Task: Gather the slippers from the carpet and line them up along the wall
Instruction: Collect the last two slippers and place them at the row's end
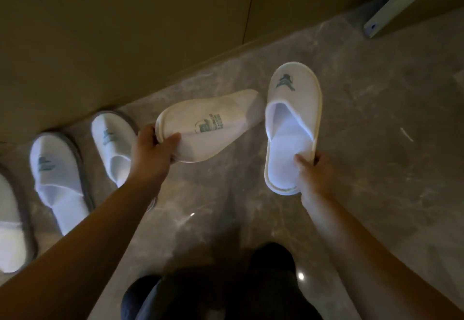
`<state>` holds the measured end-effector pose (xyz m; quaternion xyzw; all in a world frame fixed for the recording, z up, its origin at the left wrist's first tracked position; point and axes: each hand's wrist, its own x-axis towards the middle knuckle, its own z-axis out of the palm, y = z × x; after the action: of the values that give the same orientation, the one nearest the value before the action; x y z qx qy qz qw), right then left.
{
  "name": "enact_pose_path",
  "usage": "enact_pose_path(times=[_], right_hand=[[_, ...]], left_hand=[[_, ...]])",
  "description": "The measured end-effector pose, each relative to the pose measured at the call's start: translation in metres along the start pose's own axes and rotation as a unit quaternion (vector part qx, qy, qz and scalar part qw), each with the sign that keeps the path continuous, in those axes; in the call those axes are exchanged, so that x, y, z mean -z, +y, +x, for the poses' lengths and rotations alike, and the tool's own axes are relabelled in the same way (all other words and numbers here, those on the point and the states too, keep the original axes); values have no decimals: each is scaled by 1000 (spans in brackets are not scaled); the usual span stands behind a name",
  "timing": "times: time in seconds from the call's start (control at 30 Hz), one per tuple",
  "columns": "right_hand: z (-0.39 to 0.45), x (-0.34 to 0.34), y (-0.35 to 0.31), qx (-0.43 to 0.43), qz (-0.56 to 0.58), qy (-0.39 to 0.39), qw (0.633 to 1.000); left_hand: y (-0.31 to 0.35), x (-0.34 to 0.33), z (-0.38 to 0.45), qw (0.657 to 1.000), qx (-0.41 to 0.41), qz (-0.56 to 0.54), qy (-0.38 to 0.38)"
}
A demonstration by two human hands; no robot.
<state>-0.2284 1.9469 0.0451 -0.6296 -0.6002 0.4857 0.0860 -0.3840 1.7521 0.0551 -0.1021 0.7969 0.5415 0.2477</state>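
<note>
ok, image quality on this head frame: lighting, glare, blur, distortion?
Head view: dim, warm light; the white slippers look slightly blown out, bluish. Small glare spots on the glossy grey marble floor. Soft overall: the logo on the cream-edged slipper in the right hand is smeared, and the print on the slipper gripped by the left hand is unreadable. Wide-angle bend shows along the beige wall.

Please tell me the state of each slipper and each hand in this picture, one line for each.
Left hand: grips the wrapped slipper.
Wrapped slipper: held off the floor, lying sideways.
Right hand: holds the cream-edged slipper at its heel.
Cream-edged slipper: unwrapped, toe toward the wall.
Grey-edged slippers: on the floor beside the wall.
</note>
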Motion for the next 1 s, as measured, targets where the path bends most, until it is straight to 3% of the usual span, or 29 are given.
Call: enact_pose_path(times=[0.3,0.5,0.77,0.9,1.0], right_hand=[[118,-62,67,-9,26,47,998],[113,-52,49,138,-118,41,983],[82,-78,-8,307,-66,-62,947],[80,-90,-14,315,-209,-161,912],[81,-95,-4,256,-288,-245,890]], left_hand=[[-69,-62,92,998,-50,-36,-18],[-63,-62,88,998,-57,-35,-16],[-40,-24,91,990,-141,9,-5],[-30,-10,93,986,-163,19,3],[-31,-9,94,984,-176,20,20]])
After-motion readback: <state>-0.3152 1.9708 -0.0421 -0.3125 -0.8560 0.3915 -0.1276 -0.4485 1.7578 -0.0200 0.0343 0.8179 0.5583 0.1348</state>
